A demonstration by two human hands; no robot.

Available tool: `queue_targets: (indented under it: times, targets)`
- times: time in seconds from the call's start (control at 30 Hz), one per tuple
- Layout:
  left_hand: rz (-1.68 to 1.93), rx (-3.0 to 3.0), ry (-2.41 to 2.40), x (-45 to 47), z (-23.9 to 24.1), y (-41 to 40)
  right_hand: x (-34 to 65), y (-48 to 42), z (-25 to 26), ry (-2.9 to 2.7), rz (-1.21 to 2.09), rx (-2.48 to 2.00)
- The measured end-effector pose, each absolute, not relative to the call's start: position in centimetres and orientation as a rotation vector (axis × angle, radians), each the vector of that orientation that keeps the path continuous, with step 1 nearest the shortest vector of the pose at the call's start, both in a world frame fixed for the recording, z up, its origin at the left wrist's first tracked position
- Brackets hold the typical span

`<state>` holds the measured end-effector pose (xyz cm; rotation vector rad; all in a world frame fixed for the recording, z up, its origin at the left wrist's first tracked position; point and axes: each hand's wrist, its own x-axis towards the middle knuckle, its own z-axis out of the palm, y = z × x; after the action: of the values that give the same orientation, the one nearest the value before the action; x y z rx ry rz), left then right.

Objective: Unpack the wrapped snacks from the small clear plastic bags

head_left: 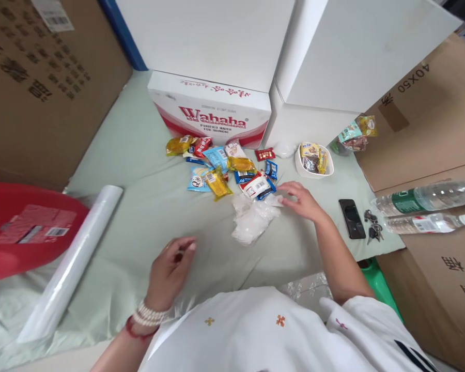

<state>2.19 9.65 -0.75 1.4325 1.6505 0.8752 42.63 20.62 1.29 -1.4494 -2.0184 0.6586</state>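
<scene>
My right hand (300, 200) reaches over the table with its fingers apart. Its thumb is at the corner of a crumpled clear plastic bag (256, 222); whether it touches the bag I cannot tell. Just beyond lies a pile of wrapped snacks: a white and red packet (256, 185), yellow packets (217, 183), light blue packets (217, 156) and a small red packet (265, 154). My left hand (172, 268) rests near the table's front edge, fingers curled in and thumb against them, with nothing visible inside. It wears a beaded bracelet (149, 314).
A white bowl (313, 169) with snacks stands right of the pile, a Wahaha carton (213, 116) behind. Rightward lie a phone (352, 219), keys (374, 227) and two plastic bottles (430, 199) (426, 223). Leftward are a plastic roll (73, 258) and a red container (27, 227).
</scene>
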Motion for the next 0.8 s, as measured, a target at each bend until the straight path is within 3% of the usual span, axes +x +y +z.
queue_targets:
  times: [0.17, 0.33, 0.6, 0.8]
  targets:
    - [1.066, 1.672, 1.558, 9.2, -2.4, 16.0, 35.9, 16.9, 0.2, -1.495, 0.545, -1.676]
    - [0.987, 1.714, 1.433, 13.5, -3.2, 19.7, 30.2, 15.2, -0.1, -1.327, 0.792, -1.727]
    - [1.136, 1.532, 1.162, 7.6, 0.8, 15.9, 29.9, 13.9, 3.6, -1.019, 1.536, -1.385]
    - [1.394, 1.404, 1.141, 3.2, 3.2, 13.1, 28.6, 13.0, 5.5, -0.862, 1.512, -1.24]
